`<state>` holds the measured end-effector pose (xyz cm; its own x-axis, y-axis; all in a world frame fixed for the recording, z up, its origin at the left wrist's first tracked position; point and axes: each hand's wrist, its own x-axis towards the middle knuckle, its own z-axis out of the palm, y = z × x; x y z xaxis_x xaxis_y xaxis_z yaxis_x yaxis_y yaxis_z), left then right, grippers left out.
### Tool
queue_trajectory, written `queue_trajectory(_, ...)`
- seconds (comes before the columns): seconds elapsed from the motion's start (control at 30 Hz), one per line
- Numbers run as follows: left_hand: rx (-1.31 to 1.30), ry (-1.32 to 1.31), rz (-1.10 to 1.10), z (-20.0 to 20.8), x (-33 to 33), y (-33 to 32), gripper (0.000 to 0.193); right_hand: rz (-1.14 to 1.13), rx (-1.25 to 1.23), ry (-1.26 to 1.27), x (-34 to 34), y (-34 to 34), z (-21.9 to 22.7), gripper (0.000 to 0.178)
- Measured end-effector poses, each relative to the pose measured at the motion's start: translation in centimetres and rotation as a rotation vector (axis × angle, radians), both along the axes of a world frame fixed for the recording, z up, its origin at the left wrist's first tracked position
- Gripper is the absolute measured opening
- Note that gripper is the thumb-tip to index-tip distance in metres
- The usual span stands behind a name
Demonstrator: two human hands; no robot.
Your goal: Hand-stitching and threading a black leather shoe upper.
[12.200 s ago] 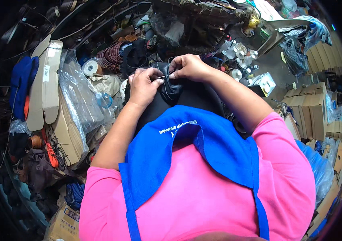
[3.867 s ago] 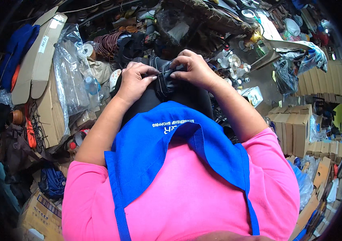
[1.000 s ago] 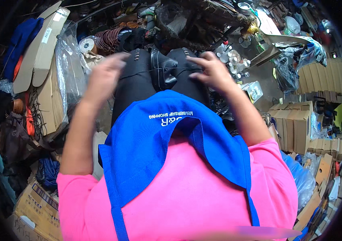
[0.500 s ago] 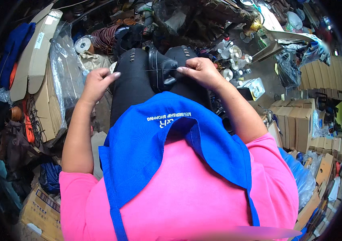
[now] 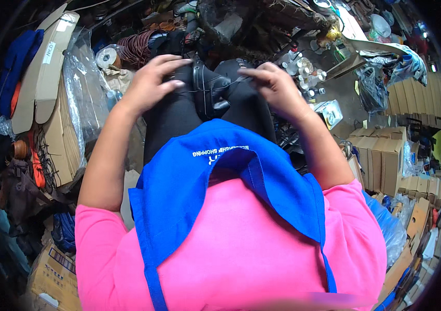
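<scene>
A black shoe sits between my knees, its sole edge facing left with a pale line running along it. My left hand is just left of the shoe, thumb and fingers apart, with nothing visible in it. My right hand hovers right of the shoe. Its index finger stretches toward the shoe and its thumb is apart from it, slightly blurred. A faint stretch of thread shows between the shoe and my right hand; whether the fingers touch it is unclear. A blue apron covers my front.
To the left stand cardboard sheets, clear plastic sheeting and a thread spool. Several small bottles cluster at the far right, near a pale container. Cardboard boxes are stacked on the right.
The thread was stretched taut across the shoe, pinched in both hands. Both hands have since loosened their pinch. My left hand moved up and right, toward the shoe; my right hand shifted slightly right.
</scene>
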<state>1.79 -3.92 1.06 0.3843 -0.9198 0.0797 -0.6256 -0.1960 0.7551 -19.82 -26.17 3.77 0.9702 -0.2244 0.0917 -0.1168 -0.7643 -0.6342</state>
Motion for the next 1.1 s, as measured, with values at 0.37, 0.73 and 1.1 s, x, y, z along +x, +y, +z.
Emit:
queue_trajectory(0.37, 0.091, -0.075, -0.256, -0.5, 0.4, -4.5, 0.056, -0.011, -0.225, 0.008, 1.6, 1.9, -1.0, 0.014)
queue_trajectory(0.73, 0.097, -0.048, -0.242, -0.3, 0.5, -4.4, 0.055, 0.044, -0.198, 0.026, 2.5, 2.0, -0.6, 0.016)
queue_trajectory(1.1, -0.026, -0.023, -0.252, -1.8, 1.0, -5.4, 0.052, 0.109, 0.185, 0.081, 3.5, 0.1, -1.9, 0.014)
